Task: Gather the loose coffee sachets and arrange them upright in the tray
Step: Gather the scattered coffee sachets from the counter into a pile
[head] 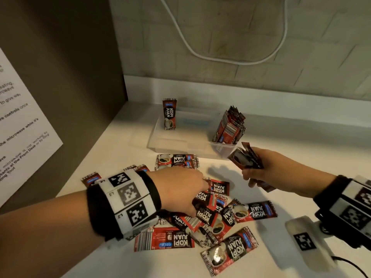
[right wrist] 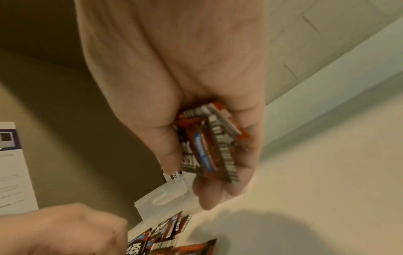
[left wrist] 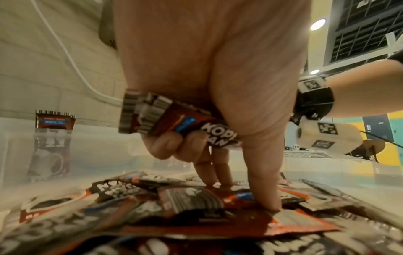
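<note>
From the head view, a pale worktop (head: 301, 149) under a tiled wall carries a clear tray (head: 180, 145) with upright sachets (head: 228, 127), loose sachets (head: 218, 215) scattered just before it, and the right hand (head: 259, 169) clutches a small bundle (head: 246, 157) near the tray. The left wrist view shows the left hand (left wrist: 207, 77) with a folded sachet (left wrist: 174, 120) in its grip and fingertips (left wrist: 270, 198) pressing the pile. In the right wrist view, fingers (right wrist: 246, 155) curl round the bundle above the worktop.

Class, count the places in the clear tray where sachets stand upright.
2. A single sachet stands at the far left corner of the tray; a packed bundle stands at its right end. How many sachets the bundle holds is hidden.
</note>
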Tool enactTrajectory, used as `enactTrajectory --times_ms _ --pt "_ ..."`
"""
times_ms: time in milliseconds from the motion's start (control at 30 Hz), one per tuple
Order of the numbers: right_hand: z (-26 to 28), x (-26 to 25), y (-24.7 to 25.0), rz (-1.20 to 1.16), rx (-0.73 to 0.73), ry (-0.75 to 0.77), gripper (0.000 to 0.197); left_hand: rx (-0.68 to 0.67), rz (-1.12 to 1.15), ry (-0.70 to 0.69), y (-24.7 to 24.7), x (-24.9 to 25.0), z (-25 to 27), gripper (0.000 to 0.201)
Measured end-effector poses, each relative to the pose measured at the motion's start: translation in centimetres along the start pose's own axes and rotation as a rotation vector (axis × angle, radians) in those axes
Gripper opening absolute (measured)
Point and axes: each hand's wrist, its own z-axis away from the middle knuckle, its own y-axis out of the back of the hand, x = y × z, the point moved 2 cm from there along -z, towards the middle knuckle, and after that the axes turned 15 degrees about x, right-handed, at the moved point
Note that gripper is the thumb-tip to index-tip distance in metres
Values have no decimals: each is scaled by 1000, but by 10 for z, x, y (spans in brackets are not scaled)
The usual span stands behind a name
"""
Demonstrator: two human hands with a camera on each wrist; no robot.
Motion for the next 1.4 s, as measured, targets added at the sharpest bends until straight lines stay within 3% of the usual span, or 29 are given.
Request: enactTrajectory --times_ms 167,333,400,533,733,800,900,1000,1067,1167,1300,1400 --pt "14 5 3 219 -97 197 35 8 30 14 4 -2 -7 53" --pt "17 20 -15 422 -210 294 55 17 151 58 20 -10 -3 14" --pt "15 26 -23 518 -192 309 62 24 205 79 29 -14 2 16" --pt "8 34 -26 522 -176 275 41 8 237 74 34 -18 19 17" --pt "0 30 -19 429 -146 261 17 -24 77 -9 5 -12 29 48" --pt "3 21 -12 274 -137 265 12 -4 61 -19 -2 -10 25 53" --pt "20 5 -8 110 -196 353 19 -18 59 -10 -5 -12 17 57" --pt "41 -6 -17 102 -323 505 24 -24 93 16 -8 -18 12 43" --pt "53 -7 -30 202 -392 589 33 -22 125 38 -6 -20 10 39" --pt "64 -5 -52 507 -403 765 46 -5 66 13 -4 -22 5 57" --pt "66 -5 -61 591 -427 778 50 -9 60 -19 -3 -23 1 62" --pt "66 -5 -59 566 -406 789 42 -8 61 -58 -2 -21 0 59"
